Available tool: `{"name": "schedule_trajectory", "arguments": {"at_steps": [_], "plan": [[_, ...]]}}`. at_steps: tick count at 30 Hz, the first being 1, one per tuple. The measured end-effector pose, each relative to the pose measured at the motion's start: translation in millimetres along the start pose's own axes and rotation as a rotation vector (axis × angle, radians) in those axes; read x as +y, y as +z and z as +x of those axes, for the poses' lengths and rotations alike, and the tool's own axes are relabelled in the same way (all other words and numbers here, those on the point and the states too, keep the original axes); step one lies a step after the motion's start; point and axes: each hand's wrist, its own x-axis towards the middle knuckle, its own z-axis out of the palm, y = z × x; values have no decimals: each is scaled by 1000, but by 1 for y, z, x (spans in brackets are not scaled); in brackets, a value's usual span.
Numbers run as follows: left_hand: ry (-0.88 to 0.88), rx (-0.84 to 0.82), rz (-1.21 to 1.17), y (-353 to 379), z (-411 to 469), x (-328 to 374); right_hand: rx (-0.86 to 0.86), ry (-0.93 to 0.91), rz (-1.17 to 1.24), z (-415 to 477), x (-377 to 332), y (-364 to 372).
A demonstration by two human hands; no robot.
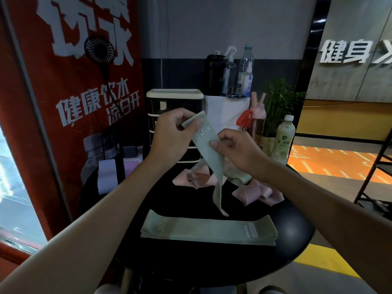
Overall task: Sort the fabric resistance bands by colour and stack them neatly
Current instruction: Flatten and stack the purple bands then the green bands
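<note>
Evidently straightening it for the green stack [209, 230] on the black table [297, 230], the left hand [169, 136] and right hand [237, 149] each pinch the raised green band [209, 154], its tail dangling over the unsorted pink bands [254, 193].

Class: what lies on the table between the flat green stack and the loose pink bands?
Head view: mostly bare black table; only the held green band's dangling end crosses between the green stack and pink bands.

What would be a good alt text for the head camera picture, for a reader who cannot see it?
Two hands, left hand and right hand, hold up a green band over a round black table. A neat green stack lies in front; loose pink bands lie behind.
</note>
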Motion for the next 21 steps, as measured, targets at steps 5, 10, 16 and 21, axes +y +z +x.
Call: {"name": "schedule_trajectory", "arguments": {"at_steps": [5, 10, 16, 21], "plan": [[19, 19, 44, -4, 17, 7, -74, 142, 284, -16, -6, 1], [-29, 106, -1, -22, 32, 1, -138, 176, 302, -32, -1, 2], [-110, 249, 33, -46, 34, -6, -213, 290, 232, -48, 9, -8], [-189, 304, 93, -67, 14, -21, -214, 319, 274, -67, 22, -20]]}}
